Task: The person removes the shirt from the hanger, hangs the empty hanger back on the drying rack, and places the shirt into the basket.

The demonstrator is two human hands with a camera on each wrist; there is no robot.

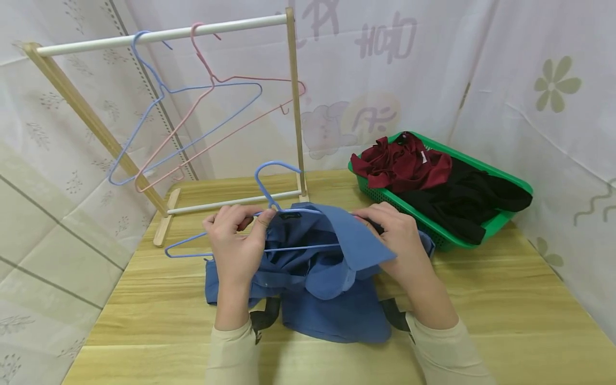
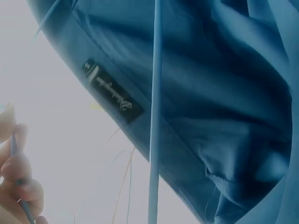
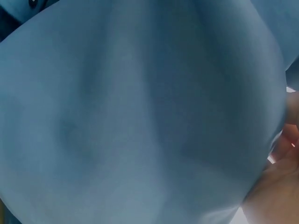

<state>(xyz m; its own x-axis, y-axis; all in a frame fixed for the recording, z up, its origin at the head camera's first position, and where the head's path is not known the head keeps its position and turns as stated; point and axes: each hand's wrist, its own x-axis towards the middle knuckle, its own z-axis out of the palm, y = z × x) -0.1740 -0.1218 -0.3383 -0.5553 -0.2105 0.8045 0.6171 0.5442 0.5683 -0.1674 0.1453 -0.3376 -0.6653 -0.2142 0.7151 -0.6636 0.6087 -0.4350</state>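
Note:
A blue shirt [image 1: 332, 315] with a collar lies bunched on the table, its neck opening facing up. Through that opening runs a blue hanger [image 1: 276, 163], its hook pointing up and its left arm sticking out past the cloth. My left hand [image 1: 238, 240] pinches the hanger close to its neck; the left wrist view shows the fingers [image 2: 18, 168] curled round the wire. A dark label [image 2: 114, 95] sits inside the collar beside the lower bar. At the right side of the collar, my right hand [image 1: 399, 243] grips the shirt, its fingertips partly hidden behind the fabric.
Behind on the left stands a wooden rack [image 1: 293, 96] with a white rail, from which another blue hanger [image 1: 139, 125] and a pink hanger [image 1: 180, 125] hang. A green basket [image 1: 502, 219] at the right holds dark red cloth [image 1: 409, 166] and black cloth [image 1: 462, 203].

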